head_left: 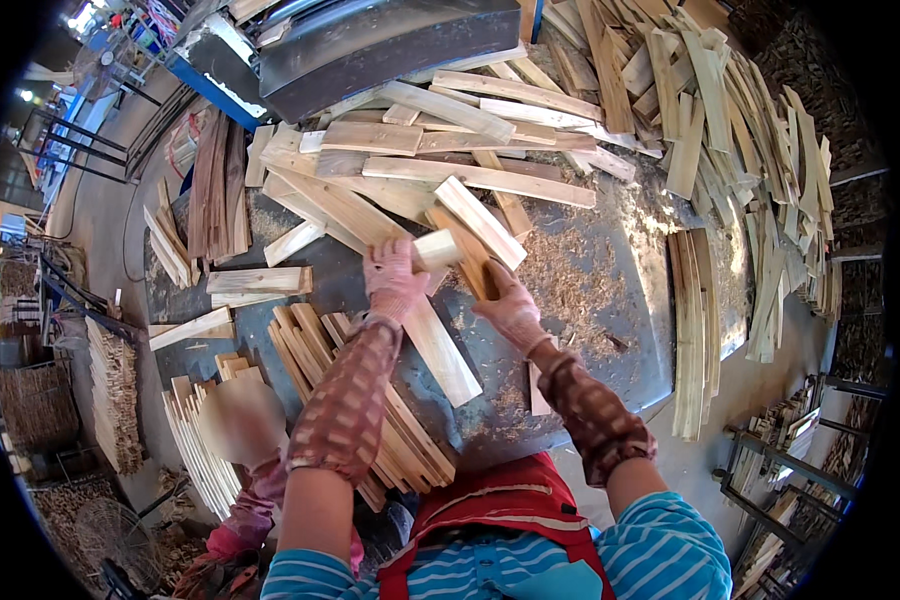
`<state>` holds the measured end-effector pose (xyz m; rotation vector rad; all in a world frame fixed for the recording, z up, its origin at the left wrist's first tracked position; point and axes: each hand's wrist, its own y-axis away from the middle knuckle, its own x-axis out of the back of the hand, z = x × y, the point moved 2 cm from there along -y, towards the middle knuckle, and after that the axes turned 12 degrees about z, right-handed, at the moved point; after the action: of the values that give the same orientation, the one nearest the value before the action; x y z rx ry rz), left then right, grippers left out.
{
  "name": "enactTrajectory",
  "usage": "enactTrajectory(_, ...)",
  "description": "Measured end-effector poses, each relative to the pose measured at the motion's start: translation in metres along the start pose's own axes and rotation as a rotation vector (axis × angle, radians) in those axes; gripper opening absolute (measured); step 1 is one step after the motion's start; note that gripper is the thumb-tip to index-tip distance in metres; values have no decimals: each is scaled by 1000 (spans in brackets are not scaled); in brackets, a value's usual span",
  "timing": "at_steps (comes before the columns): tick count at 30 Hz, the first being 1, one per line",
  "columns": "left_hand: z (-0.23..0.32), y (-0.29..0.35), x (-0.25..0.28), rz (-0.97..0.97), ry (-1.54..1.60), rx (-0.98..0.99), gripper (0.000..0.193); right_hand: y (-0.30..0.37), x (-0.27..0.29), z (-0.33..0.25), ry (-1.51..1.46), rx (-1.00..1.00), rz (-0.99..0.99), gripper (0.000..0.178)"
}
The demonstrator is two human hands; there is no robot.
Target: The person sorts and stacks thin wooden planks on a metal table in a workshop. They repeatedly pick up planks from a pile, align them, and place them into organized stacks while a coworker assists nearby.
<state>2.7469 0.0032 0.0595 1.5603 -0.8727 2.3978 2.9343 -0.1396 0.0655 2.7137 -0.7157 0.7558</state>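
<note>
Both of my hands wear pale pink gloves, with brown patterned sleeves over the forearms. My left hand (394, 280) is closed on a pale wooden board (437, 249), whose light end sticks out to the right of the fingers. My right hand (512, 306) grips the near end of a darker, orange-brown board (456, 244), thumb over its edge. The two boards cross or lie close together; whether they touch I cannot tell. Just beyond my right hand is another pale board (481, 222). A long pale board (436, 350) slants toward me below my left hand.
Loose boards (480, 178) lie heaped at the far side of the dark metal table (625, 300), with sawdust (575, 285) to the right. Stacked strips (405, 430) stand near my left forearm. More boards (695, 330) lie rightward. A person's pink sleeve (250, 510) shows at lower left.
</note>
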Motion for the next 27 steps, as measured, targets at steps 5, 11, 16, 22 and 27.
enactTrajectory(5,26,6,50,141,739,598,56,45,47,30,-1373,-674,-366,70)
enactTrajectory(11,54,103,39,204,1049,1085,38,93,79,-10,-1840,-867,-363,70)
enactTrajectory(16,104,150,38,-79,1262,1319,27,102,108,2,-1830,-695,-201,70)
enactTrajectory(22,124,152,46,-204,1319,1204,30,103,168,-7,-353,-100,585,95)
enactTrajectory(27,143,144,48,-256,1279,1216,32,103,205,-23,129,95,908,102)
